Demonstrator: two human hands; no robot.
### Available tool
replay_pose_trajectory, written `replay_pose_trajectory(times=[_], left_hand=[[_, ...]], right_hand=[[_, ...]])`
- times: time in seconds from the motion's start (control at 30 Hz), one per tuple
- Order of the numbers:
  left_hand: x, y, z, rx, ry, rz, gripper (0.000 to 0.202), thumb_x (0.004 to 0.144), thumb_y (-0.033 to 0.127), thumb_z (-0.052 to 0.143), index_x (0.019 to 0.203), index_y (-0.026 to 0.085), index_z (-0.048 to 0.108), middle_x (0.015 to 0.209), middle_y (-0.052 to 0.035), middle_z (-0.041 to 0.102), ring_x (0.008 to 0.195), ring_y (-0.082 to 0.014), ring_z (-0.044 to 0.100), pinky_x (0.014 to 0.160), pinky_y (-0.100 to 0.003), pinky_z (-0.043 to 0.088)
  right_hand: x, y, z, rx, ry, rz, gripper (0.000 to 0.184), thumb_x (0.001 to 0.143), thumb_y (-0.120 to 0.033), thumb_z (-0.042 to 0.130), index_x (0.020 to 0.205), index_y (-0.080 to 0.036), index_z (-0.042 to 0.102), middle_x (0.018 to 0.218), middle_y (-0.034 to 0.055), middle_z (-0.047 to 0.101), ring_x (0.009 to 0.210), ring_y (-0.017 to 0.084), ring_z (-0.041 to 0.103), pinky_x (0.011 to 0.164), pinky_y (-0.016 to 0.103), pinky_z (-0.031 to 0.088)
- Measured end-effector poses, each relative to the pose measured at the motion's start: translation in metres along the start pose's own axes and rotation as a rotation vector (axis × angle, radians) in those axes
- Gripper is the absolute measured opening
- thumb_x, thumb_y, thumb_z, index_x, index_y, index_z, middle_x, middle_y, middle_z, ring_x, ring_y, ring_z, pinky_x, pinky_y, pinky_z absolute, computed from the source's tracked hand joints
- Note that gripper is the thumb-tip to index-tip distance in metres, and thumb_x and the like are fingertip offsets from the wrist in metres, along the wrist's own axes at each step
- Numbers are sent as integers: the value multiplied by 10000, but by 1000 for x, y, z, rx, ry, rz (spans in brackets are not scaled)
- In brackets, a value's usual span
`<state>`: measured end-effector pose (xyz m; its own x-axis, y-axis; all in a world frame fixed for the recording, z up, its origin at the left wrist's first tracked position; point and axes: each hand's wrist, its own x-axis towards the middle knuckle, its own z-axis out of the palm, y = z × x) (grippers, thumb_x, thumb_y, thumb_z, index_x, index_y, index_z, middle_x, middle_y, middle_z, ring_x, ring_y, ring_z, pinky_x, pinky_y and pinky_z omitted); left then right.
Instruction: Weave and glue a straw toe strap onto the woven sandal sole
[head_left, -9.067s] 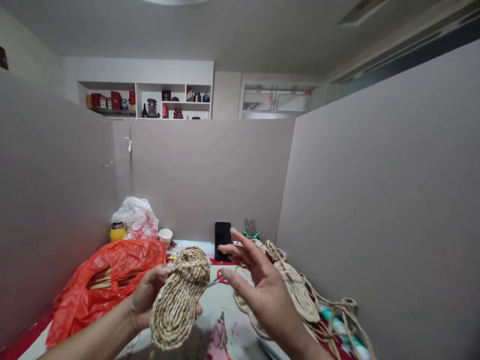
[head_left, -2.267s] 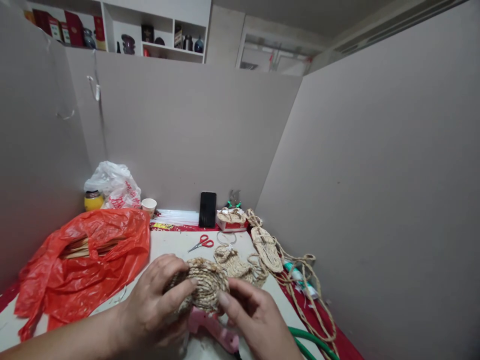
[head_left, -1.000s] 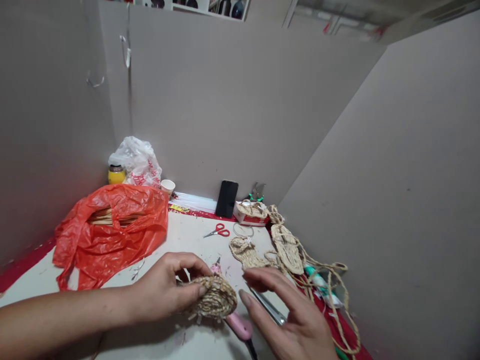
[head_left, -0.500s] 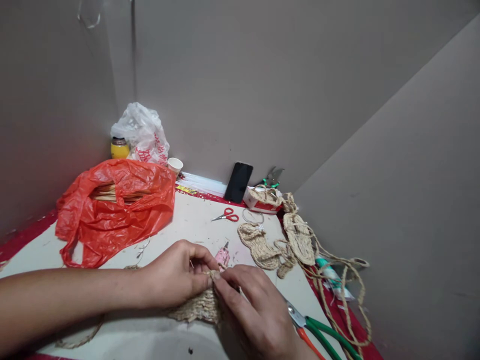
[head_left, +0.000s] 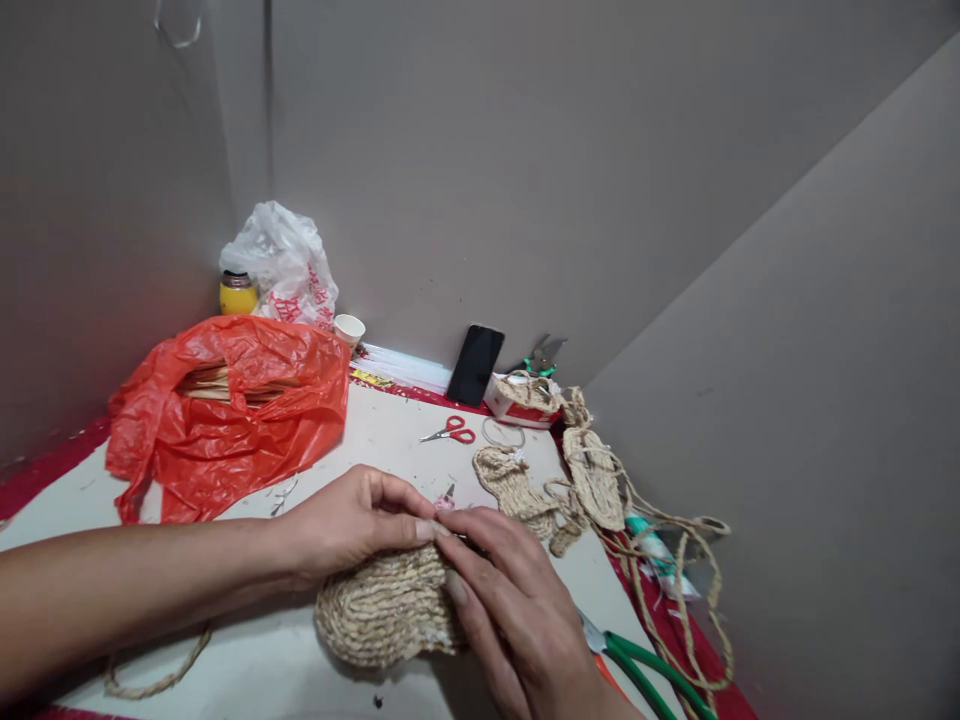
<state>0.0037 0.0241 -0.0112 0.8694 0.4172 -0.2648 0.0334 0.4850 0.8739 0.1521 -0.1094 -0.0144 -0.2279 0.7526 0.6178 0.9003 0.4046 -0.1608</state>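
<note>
Swinging round since the earlier frame, a tan, sole-shaped piece of coiled straw rope [head_left: 390,610] is now showing more of its rounded left end between both hands, low over the white table [head_left: 262,665] (whether it is touching the surface is staying hidden). Its ridged coils are suggesting something light, bendable and rough rather than slippery, probably weakest along the seams, so the rim is seeming the best place for pinching. The left hand [head_left: 356,520] is gripping the upper edge between thumb and curled fingers, its forearm reaching across from the left. The right hand [head_left: 517,610] is gripping too, fingertips meeting the left's at that edge, thumb pressing the ridged face, back of the hand facing up. Just beyond the fingertips, a pink tool with a pointed tip [head_left: 445,502] is peeking out.
</note>
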Motion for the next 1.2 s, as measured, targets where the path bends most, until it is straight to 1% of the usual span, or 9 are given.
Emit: replay_pose_trajectory(times=[0.17,0.27,0.4,0.53,0.6,0.7,0.8,1.03,1.2], left_hand=[[0,0,1,15,15,13,263,593,277,829,770,133,700,730,17,684,679,-100,575,710,-242,421],[-1,-1,1,120,6,56,218,632,264,784,785,131,704,754,4,679,711,-116,570,734,-253,420],[-6,1,6,333,9,130,193,711,236,682,860,115,707,769,-15,662,705,-122,541,694,-243,414],[-14,4,14,507,33,210,181,751,201,593,868,113,700,755,-14,642,688,-123,524,653,-228,413],[-16,4,16,595,23,250,191,752,160,561,874,116,701,748,-10,636,675,-118,517,637,-219,414],[-15,-1,14,668,-4,316,226,742,101,530,903,124,687,716,11,612,642,-101,495,617,-202,407],[-12,-4,11,693,9,341,189,730,79,530,865,133,651,702,26,589,633,-93,490,608,-193,405],[-6,-4,9,661,83,244,104,721,112,557,805,140,612,677,32,567,625,-95,482,590,-195,403],[-1,-9,8,638,87,147,85,743,174,566,767,133,637,611,41,535,581,-90,453,545,-188,374]], right_hand=[[0,3,-1,85,35,42,383,867,-46,482,1223,-164,561,1171,137,640,1133,253,558,926,440,495],[2,4,-7,117,49,84,380,858,-59,524,1204,-204,584,1159,117,653,1104,250,583,925,434,503],[3,2,-16,204,89,349,305,876,-158,557,1164,-238,617,1123,92,675,1024,242,629,902,411,526],[8,-1,-18,389,-75,677,243,832,-254,620,1070,-222,654,1004,60,711,862,218,666,824,369,543],[12,-2,-16,492,-189,741,193,804,-226,625,991,-210,670,929,42,714,839,208,663,783,331,535],[18,-2,-12,607,-267,702,103,789,-174,600,853,-200,676,864,24,691,843,188,656,772,287,504],[17,1,-7,591,-206,662,90,780,-159,604,828,-196,671,870,24,682,858,180,650,788,277,486],[6,11,2,493,-115,542,106,799,-129,607,844,-196,676,828,19,688,807,164,641,740,261,481],[6,10,5,496,-83,543,87,806,-126,611,825,-194,662,810,17,681,783,158,634,719,256,483]])
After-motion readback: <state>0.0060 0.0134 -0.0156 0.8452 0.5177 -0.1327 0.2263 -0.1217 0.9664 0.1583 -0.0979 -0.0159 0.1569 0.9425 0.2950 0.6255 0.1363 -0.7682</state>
